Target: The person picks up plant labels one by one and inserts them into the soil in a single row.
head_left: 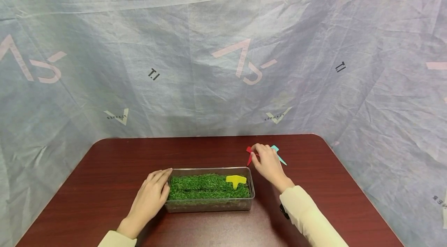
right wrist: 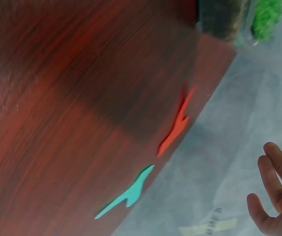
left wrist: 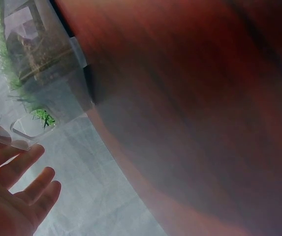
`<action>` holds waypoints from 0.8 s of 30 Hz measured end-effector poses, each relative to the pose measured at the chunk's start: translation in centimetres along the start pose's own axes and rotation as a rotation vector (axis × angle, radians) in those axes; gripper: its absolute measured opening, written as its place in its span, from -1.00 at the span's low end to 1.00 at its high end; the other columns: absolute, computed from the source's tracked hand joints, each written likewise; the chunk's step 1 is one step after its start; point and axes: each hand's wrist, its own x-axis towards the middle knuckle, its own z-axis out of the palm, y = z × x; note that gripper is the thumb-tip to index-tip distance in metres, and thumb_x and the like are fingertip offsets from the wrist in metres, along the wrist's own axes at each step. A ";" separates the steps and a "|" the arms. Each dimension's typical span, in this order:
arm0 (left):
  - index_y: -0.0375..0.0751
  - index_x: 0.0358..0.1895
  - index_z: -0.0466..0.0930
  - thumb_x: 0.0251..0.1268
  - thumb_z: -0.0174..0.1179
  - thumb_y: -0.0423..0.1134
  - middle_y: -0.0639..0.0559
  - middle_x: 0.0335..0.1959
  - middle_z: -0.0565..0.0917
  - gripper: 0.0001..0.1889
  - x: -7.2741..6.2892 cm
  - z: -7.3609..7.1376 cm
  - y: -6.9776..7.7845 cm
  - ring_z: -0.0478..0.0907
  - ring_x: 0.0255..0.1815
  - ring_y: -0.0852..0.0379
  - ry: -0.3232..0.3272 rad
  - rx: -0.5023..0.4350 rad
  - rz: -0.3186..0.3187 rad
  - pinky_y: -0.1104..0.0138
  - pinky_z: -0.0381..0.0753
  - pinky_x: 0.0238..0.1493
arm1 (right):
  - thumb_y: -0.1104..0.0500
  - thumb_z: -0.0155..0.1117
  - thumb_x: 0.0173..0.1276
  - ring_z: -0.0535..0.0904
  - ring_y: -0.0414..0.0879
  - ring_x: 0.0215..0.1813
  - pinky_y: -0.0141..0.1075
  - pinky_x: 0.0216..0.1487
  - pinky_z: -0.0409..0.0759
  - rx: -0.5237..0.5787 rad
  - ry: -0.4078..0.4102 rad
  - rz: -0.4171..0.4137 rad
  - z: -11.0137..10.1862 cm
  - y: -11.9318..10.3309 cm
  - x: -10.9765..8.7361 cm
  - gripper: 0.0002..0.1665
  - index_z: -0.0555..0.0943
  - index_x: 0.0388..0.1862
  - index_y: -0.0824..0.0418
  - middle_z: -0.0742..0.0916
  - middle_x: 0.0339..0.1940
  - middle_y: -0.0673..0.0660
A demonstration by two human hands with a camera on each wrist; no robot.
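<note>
A clear rectangular planter box (head_left: 209,205) of green grass (head_left: 199,185) stands on the table. My left hand (head_left: 148,196) rests along its left end, fingers extended at the rim; the left wrist view has the fingers (left wrist: 20,167) spread beside the box's clear lip. A yellow T-shaped plant label (head_left: 236,180) sticks upright in the grass at the right. Beyond the box, my right hand (head_left: 269,164) is over a red plant label (right wrist: 174,132) and a teal plant label (right wrist: 133,191), both lying flat. In the right wrist view its loosely bent fingers (right wrist: 273,179) appear apart from both labels.
The dark red-brown wooden table (head_left: 132,154) has rounded back corners. Printed grey fabric (head_left: 188,64) hangs close behind it and along both sides. A dark band (head_left: 284,211) shows at my right sleeve.
</note>
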 end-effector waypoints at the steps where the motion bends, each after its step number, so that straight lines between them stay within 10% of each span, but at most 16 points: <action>1: -0.23 0.17 0.47 0.22 0.05 -0.31 -0.09 0.12 0.55 -0.59 0.0 0.0 0.0 0.40 0.14 -0.08 -0.001 -0.001 0.000 0.04 0.40 0.12 | 0.21 0.15 0.26 0.43 -0.09 -0.38 -0.18 -0.29 0.40 -0.006 -0.005 0.011 0.1 0.3 0.1 -0.90 0.57 -0.26 0.17 0.67 -0.38 0.03; 24: -0.22 0.19 0.45 0.24 0.03 -0.31 -0.09 0.13 0.53 -0.59 0.1 -0.2 0.1 0.38 0.16 -0.08 -0.033 -0.021 -0.023 0.04 0.38 0.15 | 0.17 0.25 0.16 0.52 0.04 -0.32 -0.03 -0.23 0.44 -0.152 -0.130 0.187 3.3 4.7 1.3 -0.81 0.54 -0.27 0.24 0.62 -0.46 0.10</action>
